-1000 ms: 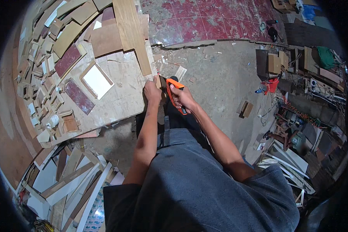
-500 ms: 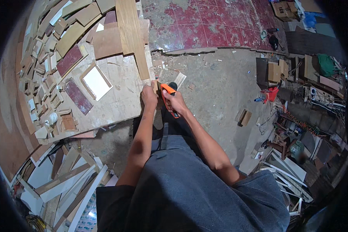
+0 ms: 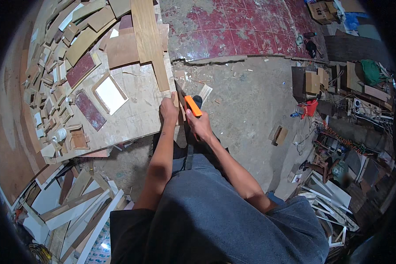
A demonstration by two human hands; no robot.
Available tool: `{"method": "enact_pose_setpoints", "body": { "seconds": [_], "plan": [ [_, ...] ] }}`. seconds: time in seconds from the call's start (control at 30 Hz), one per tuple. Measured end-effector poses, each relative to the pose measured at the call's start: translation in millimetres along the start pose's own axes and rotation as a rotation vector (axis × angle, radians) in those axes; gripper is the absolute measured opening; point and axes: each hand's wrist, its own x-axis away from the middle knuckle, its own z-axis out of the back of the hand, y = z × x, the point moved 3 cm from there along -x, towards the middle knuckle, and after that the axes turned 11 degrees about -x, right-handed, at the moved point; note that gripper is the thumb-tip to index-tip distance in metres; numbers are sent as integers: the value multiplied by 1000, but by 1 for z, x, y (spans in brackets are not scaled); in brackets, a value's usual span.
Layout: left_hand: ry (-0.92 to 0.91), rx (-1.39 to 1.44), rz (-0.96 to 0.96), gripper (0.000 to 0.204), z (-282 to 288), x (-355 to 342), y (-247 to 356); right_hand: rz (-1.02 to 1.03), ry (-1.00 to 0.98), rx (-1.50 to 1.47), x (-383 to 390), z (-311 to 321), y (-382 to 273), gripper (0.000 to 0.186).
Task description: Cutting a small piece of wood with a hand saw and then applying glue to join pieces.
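Note:
At the right edge of the plywood-topped table (image 3: 136,119), my left hand (image 3: 169,110) is closed on a small strip of wood (image 3: 176,100), pressing it against the tabletop. Just right of it, my right hand (image 3: 200,125) grips the orange handle of a hand saw (image 3: 192,106). The saw's dark blade points away from me, along the table edge and close beside the strip. Whether its teeth touch the wood I cannot tell. Beyond my left hand lies a long wooden board (image 3: 145,35) with a narrower end.
A white panel in a wooden frame (image 3: 110,93) and a dark red board (image 3: 90,110) lie on the table, with several wood offcuts at its left. Scrap boards (image 3: 75,207) lean at the lower left. A wood offcut (image 3: 279,135) rests on the floor at right.
The saw in my right hand has tilted and shifted; its handle now looks narrower and more of the blade shows beyond it. My left hand stays in place on the wood strip.

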Motion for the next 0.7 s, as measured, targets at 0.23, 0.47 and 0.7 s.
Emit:
{"method": "enact_pose_setpoints", "body": {
  "seconds": [0.23, 0.47, 0.7],
  "plan": [
    [3, 10, -13, 77, -4, -4, -3, -36, 4, -67, -14, 6, -16, 39],
    [77, 7, -28, 78, -4, -2, -12, -153, -53, -113, 3, -2, -25, 38],
    [-77, 99, 81, 59, 5, -1, -5, -236, -67, -173, -12, 0, -27, 41]
  ]
}}
